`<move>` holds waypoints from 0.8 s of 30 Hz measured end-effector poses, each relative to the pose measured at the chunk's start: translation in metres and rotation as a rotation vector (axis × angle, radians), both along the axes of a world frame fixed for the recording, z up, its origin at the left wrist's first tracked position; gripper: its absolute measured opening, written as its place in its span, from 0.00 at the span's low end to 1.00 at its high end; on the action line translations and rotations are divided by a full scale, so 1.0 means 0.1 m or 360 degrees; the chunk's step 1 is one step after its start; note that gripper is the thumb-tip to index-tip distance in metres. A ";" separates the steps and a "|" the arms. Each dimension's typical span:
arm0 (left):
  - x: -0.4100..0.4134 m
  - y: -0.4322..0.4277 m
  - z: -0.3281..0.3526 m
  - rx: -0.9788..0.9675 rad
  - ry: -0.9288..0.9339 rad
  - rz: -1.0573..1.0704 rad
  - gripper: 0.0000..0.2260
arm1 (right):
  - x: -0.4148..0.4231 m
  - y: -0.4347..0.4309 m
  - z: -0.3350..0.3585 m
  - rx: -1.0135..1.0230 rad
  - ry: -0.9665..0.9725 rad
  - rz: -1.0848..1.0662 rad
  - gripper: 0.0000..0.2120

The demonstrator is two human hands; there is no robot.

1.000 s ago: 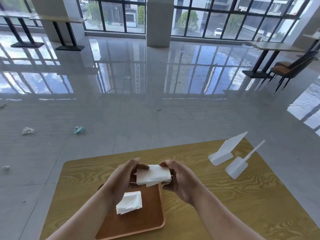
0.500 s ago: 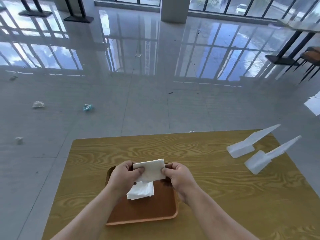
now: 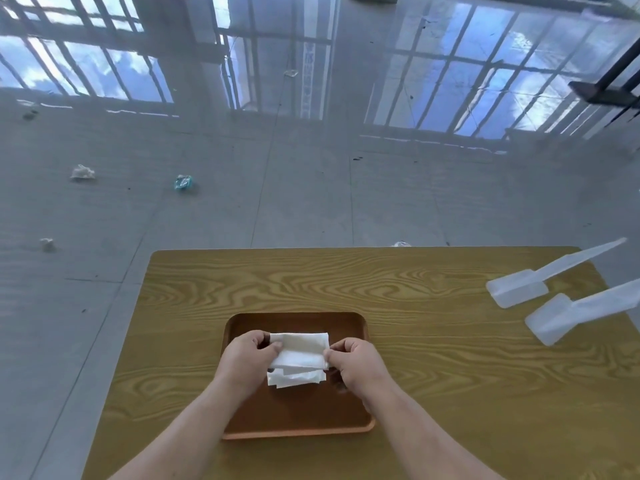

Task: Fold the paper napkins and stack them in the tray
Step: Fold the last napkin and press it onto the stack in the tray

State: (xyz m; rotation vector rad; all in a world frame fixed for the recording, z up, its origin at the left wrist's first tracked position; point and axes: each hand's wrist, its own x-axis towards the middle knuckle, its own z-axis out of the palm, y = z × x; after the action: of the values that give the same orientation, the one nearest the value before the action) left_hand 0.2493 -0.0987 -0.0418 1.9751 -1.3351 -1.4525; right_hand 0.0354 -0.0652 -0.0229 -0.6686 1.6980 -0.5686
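Right over the middle of the tray, a folded white paper napkin [image 3: 300,348] is held by both of its short ends, lying flat and level with its long edge running left to right. The left hand [image 3: 247,358] pinches the napkin's left end, thumb on top and fingers curled beneath, and the right hand [image 3: 356,362] pinches the right end the same way, so both are closed on the paper. Directly beneath it lies a second folded napkin [image 3: 294,378] on the tray floor, its lower edge and layered corners poking out toward the person; whether the held napkin already touches it cannot be told. The brown wooden tray [image 3: 349,323] is rectangular with rounded corners and a low raised rim, and sits near the front of a yellow wood-grain table [image 3: 433,358]. Two translucent white plastic scoops [image 3: 519,289] lie well apart from the tray at the table's right edge, side by side with handles pointing up and right. Beyond the table, a glossy grey tiled floor [image 3: 311,188] carries several crumpled scraps [image 3: 82,172] at the left.
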 end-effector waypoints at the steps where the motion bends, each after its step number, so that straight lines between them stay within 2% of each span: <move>1: 0.01 0.01 -0.03 0.0002 -0.0021 0.0004 0.09 | 0.00 0.01 -0.05 0.0013 0.0023 0.0003 0.04; 8: 0.06 0.07 -0.25 0.0032 -0.0136 0.0001 0.10 | 0.04 0.05 -0.32 0.0076 0.0249 0.0178 0.08; 12: 0.08 0.11 -0.33 0.0027 -0.0197 -0.0040 0.05 | 0.07 0.07 -0.39 0.0079 0.0368 0.0258 0.07; 13: 0.08 0.13 -0.32 0.0006 -0.0216 -0.0045 0.02 | 0.07 0.09 -0.39 0.0027 0.0478 0.0319 0.07; 16: 0.08 0.24 -0.27 -0.0261 -0.0471 -0.0140 0.16 | 0.10 0.20 -0.37 -0.0381 0.1021 0.0546 0.09; 18: 0.07 0.33 -0.23 -0.0627 -0.0655 -0.0376 0.20 | 0.14 0.28 -0.35 -0.0780 0.1278 0.0759 0.12; 20: 0.04 0.41 -0.20 -0.0889 -0.0738 -0.0744 0.20 | 0.18 0.32 -0.32 -0.1027 0.1341 0.0984 0.17; 22: 0.02 0.48 -0.20 -0.0966 -0.0771 -0.1051 0.22 | 0.21 0.36 -0.32 -0.1146 0.1378 0.1164 0.22; 24: 0.00 0.54 -0.20 -0.0964 -0.0799 -0.1242 0.26 | 0.24 0.40 -0.30 -0.1121 0.1418 0.1349 0.25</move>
State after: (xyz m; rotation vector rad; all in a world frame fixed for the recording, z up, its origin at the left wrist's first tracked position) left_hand 0.2496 -0.0450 -0.0616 1.4956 -2.5870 -0.6070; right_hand 0.0594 -0.0256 -0.0531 -2.2644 1.7220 -0.2235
